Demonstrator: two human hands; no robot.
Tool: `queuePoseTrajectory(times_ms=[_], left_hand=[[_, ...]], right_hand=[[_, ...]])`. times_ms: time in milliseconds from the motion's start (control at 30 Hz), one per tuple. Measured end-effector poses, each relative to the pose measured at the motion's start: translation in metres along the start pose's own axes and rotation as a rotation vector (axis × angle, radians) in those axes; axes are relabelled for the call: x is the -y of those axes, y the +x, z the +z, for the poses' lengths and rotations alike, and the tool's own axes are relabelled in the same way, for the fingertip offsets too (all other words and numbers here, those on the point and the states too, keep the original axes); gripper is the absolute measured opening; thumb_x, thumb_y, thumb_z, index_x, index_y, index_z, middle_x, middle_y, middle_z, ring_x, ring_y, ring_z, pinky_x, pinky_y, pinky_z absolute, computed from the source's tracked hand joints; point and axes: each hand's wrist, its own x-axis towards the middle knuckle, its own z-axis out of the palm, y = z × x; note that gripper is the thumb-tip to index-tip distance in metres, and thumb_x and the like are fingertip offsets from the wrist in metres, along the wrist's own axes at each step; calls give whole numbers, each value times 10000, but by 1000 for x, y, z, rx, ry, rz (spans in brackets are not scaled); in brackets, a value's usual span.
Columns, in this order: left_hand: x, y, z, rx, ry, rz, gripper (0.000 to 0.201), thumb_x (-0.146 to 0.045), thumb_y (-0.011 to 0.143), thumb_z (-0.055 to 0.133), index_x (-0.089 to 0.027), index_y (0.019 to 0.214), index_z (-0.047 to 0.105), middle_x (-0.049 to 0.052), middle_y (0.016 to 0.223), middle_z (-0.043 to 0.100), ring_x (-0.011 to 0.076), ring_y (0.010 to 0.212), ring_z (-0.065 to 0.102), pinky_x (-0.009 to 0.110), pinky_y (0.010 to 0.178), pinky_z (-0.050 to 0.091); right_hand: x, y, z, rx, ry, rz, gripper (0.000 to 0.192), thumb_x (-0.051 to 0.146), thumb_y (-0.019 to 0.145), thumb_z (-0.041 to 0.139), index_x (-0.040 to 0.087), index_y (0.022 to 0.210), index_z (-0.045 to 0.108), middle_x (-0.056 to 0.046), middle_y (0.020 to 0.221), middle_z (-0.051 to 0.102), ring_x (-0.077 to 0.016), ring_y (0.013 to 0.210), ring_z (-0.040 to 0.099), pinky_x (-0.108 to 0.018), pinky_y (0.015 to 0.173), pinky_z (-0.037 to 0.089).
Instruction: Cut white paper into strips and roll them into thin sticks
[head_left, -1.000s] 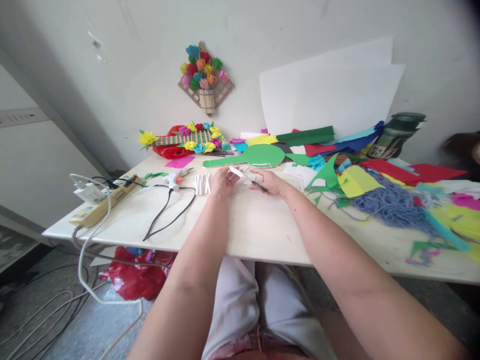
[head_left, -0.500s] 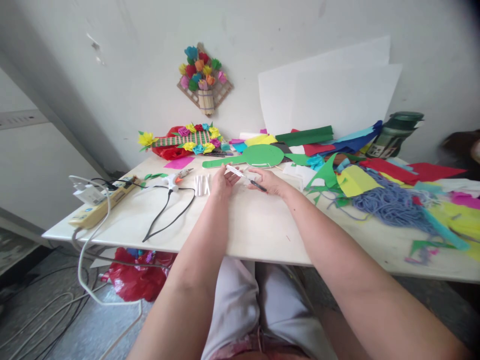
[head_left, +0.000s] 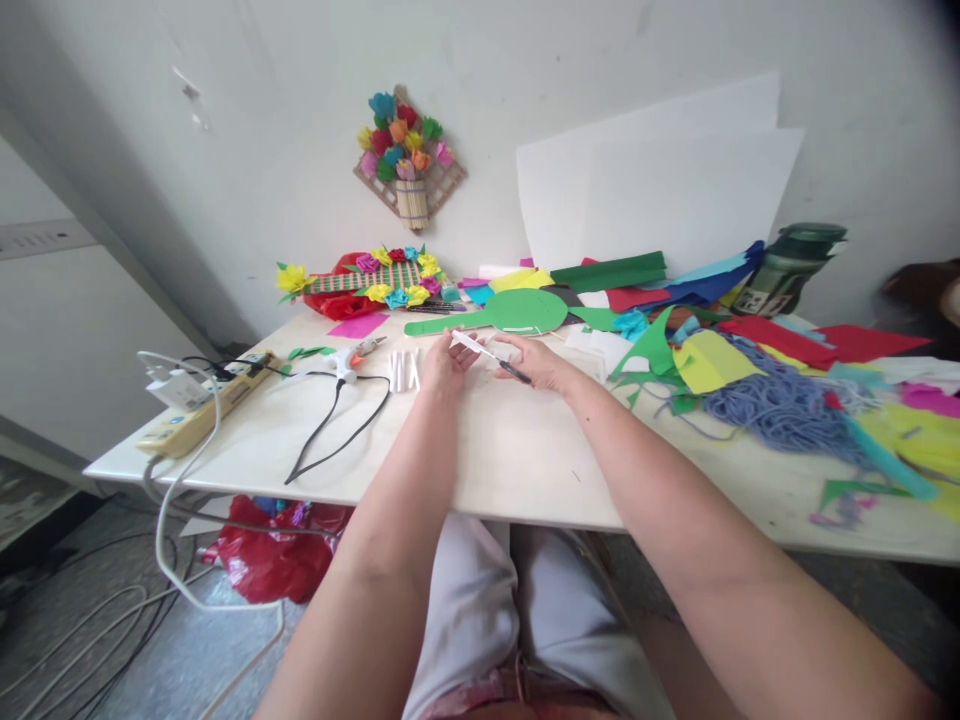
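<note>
Paper strip (head_left: 469, 344) — white, narrow, pointed — pinched in left hand (head_left: 442, 366).

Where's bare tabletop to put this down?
Bare table runs from both hands, left and right, to the near edge, and between the black cord and left arm. Right side is crowded: yarn, paper scraps.

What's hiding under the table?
Under the table you can see a red plastic bag and grey cables on the floor, plus the person's knees. What lies further back is covered by the tabletop.
</note>
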Motion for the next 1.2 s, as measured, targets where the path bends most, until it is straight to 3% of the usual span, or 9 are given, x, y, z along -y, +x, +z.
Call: queuePoseTrajectory(times_ms=[233,467,600,767,933,1033,1200], left_hand=[[0,-3,1,11,13,19,350,-306,858,493,-181,1184,518,92,826,686,203,785,688,321,751,515],[-5,-2,3,-6,127,-16,492,-248,765,538,-159,1245,469,88,776,659,227,731,685,373,754,520],[-2,-3,3,-20,249,33,447,-151,686,600,-120,1124,517,52,697,631,183,615,650,374,717,523],[2,-3,2,69,173,105,259,-103,625,691,-115,865,591,22,696,618,101,589,595,328,764,512],[6,3,-2,132,79,119,216,-79,613,712,-117,790,595,15,715,613,110,659,625,324,813,498],[7,3,-1,92,51,126,258,-53,618,689,-132,835,574,4,691,613,112,671,628,339,833,491],[5,-3,3,12,114,137,494,-30,613,663,-170,1067,527,-42,618,594,104,612,613,343,812,497]], right_hand=[[15,-8,1,-28,-99,35,816,412,613,739,216,1347,442,115,468,413,-56,383,369,-176,380,315],[11,-4,0,-94,-137,66,824,442,615,738,219,1351,440,80,524,508,-68,403,418,-204,424,375],[11,-3,-1,-161,-243,74,814,477,611,738,217,1333,464,40,606,590,-97,459,480,-252,507,437],[16,-5,-1,-192,-374,62,777,490,627,728,208,1311,492,-8,677,642,-169,598,572,-298,593,469],[16,-6,1,-195,-409,50,775,496,630,725,217,1314,490,-26,724,664,-201,673,596,-298,597,465],[14,-5,2,-192,-414,46,779,520,632,714,225,1316,486,-28,741,669,-208,686,600,-296,592,462],[12,-6,3,-203,-430,45,767,526,632,711,239,1309,491,-29,767,671,-205,688,604,-291,600,458]])
